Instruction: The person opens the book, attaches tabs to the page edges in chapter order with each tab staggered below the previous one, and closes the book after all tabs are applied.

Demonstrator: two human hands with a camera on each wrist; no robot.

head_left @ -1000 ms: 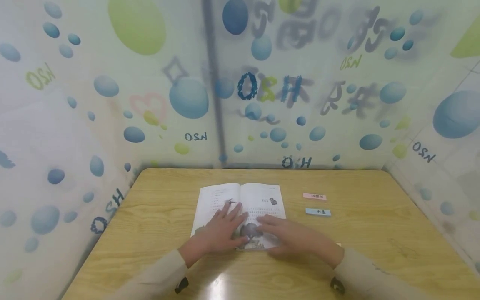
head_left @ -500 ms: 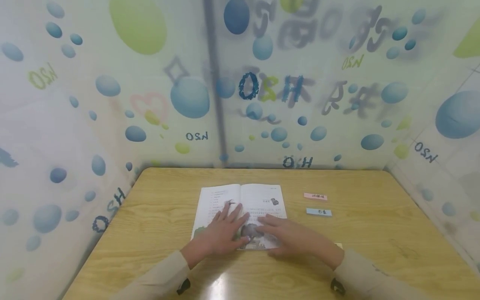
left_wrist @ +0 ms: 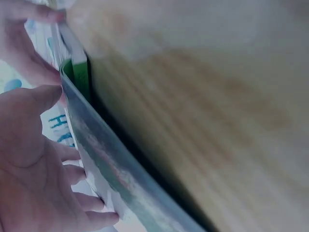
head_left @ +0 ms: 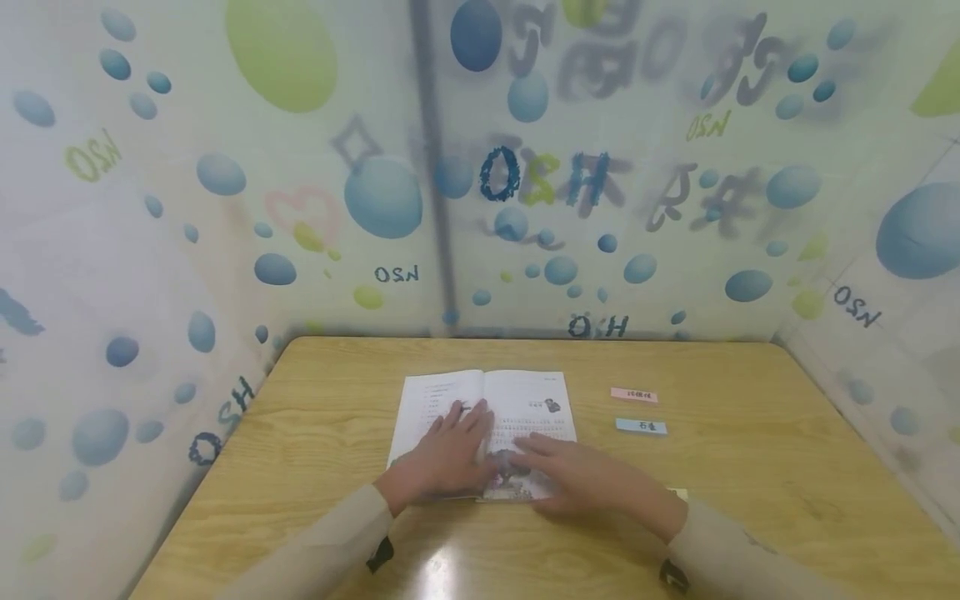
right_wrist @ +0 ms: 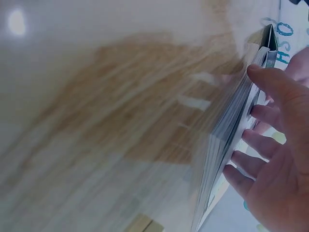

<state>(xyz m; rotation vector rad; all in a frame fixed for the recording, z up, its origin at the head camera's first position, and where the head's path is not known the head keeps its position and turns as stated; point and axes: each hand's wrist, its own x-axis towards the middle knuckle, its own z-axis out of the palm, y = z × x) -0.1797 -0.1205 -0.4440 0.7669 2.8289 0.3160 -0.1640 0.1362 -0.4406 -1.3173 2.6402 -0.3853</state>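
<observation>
An open book (head_left: 525, 392) with printed text and pictures lies flat on the wooden table. My left hand (head_left: 450, 454) rests on its left page by the fold, fingers spread. On the lower right page lies my right hand (head_left: 581, 475), its fingers pointing toward the fold. In the left wrist view, fingertips of the left hand (left_wrist: 38, 169) touch the page beside the book's lifted lower edge (left_wrist: 111, 154). The right wrist view has the right hand (right_wrist: 280, 135) touching the page, its thumb near the edge of the page stack (right_wrist: 224, 135).
Right of the book lie a pink paper strip (head_left: 634, 395) and a blue strip (head_left: 641, 427) with handwriting. A pale yellow piece (head_left: 678, 493) is partly hidden by the right forearm. A bubble-patterned wall (head_left: 555, 233) rises behind the table (head_left: 337, 367).
My left hand has shifted slightly right toward the fold, its fingers now closer together. The right hand stays about where it was on the page.
</observation>
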